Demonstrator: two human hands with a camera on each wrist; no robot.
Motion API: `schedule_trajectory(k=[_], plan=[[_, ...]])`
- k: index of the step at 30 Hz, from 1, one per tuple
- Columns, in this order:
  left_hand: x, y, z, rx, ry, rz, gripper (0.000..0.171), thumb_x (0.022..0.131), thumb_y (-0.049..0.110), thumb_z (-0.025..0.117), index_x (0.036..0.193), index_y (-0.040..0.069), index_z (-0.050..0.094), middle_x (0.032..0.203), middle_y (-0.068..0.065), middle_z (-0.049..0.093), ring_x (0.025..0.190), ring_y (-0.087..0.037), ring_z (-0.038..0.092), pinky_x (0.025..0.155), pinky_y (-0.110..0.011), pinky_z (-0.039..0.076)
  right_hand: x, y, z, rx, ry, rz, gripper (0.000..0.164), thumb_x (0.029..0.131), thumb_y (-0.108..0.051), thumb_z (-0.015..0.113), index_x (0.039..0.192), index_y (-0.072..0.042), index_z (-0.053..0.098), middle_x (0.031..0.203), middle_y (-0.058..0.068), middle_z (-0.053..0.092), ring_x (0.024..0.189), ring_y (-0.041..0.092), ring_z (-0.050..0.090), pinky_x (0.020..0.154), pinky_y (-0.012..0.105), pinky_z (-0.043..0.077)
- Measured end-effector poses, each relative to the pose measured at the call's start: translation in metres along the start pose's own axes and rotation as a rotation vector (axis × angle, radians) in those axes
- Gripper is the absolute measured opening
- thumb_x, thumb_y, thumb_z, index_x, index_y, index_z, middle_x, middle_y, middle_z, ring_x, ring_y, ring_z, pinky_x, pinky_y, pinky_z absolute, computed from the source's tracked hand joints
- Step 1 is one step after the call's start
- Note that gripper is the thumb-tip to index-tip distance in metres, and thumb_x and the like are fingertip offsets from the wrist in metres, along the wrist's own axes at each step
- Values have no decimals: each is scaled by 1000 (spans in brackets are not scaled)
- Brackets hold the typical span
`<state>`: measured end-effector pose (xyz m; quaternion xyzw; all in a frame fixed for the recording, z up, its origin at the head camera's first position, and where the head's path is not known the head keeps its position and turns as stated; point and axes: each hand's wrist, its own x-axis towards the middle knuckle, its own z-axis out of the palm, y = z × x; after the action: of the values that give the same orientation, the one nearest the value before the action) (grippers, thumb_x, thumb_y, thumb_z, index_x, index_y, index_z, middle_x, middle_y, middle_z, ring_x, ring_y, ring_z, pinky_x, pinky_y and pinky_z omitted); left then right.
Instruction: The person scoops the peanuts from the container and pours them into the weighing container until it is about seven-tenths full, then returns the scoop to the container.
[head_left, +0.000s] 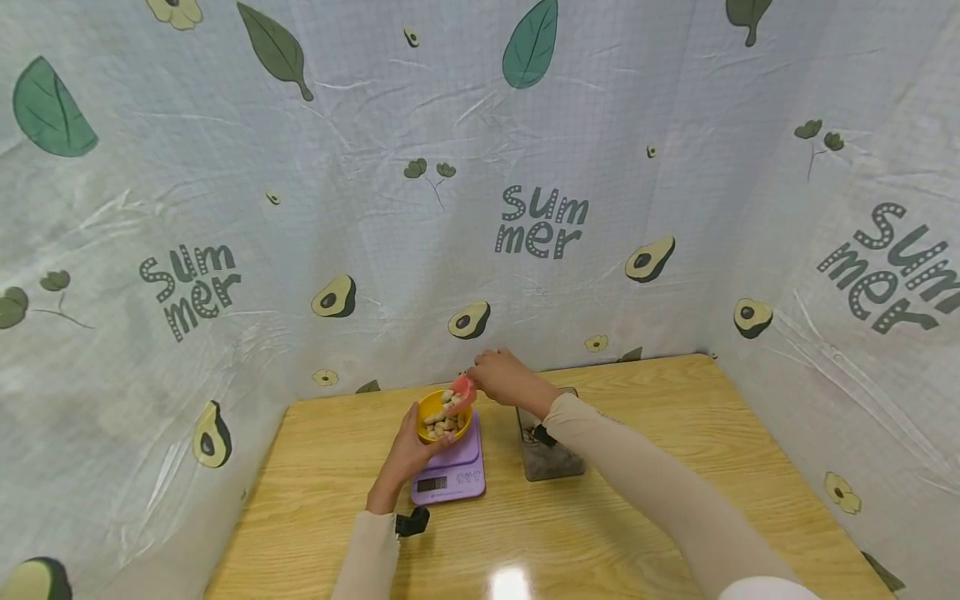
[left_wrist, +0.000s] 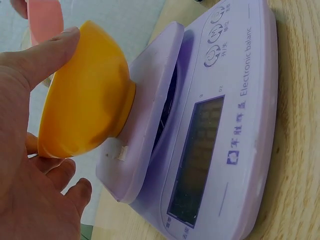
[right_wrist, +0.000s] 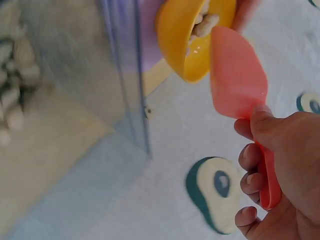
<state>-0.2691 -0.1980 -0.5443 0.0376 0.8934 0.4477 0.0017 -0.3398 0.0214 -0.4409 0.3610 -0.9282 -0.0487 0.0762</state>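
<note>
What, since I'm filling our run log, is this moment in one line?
left hand: holds yellow bowl on purple scale; right hand: holds red scoop tilted over bowl; in bowl: peanut-like pieces; clear container: beside scale

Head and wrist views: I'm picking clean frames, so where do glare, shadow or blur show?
Head: bright glare on the table at the picture's bottom edge; left wrist: shading on the yellow bowl, lettering on the scale readable; right wrist: clear container blurred, red scoop sharper.
</note>
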Motion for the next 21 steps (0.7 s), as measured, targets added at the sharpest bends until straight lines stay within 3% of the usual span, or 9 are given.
schedule_trajectory(k=[5, 8, 12, 16, 21], plan=[[-1, 2, 0, 1, 2, 14, 109, 83, 39, 77, 155, -7, 10, 159, -32, 17, 145, -49, 26, 117, -61, 26, 0, -5, -17, -163, 18, -46, 17, 96, -24, 63, 110, -25, 73, 102, -3, 70, 99, 17, 61, 78, 32, 41], [-1, 3, 0, 2, 2, 9, 109, 83, 40, 78, 155, -7, 10, 159, -31, 17, 145, -49, 24, 117, -60, 25, -3, -3, -27, -175, 29, -40, 17, 95, -25, 64, 111, -24, 73, 102, -2, 70, 99, 18, 61, 79, 33, 42], [-1, 3, 0, 6, -1, -2, 109, 83, 41, 77, 155, -6, 9, 159, -31, 16, 145, -49, 23, 117, -61, 24, -13, 7, -29, -64, 71, -16, 17, 96, -31, 62, 107, -21, 72, 98, -1, 69, 94, 18, 62, 81, 36, 47], [-2, 3, -1, 22, -5, 2, 108, 83, 39, 77, 155, -7, 10, 159, -32, 17, 144, -50, 25, 117, -61, 25, -26, 19, -17, 93, 125, 0, 20, 100, -32, 56, 101, -18, 71, 89, 2, 66, 86, 21, 62, 76, 39, 49], [-3, 4, -3, 15, -8, 12, 107, 83, 36, 77, 154, -7, 9, 159, -33, 16, 145, -51, 24, 117, -61, 24, -46, 28, -3, 250, 153, 29, 28, 101, -33, 51, 107, -15, 71, 88, 2, 65, 85, 22, 60, 77, 42, 48]])
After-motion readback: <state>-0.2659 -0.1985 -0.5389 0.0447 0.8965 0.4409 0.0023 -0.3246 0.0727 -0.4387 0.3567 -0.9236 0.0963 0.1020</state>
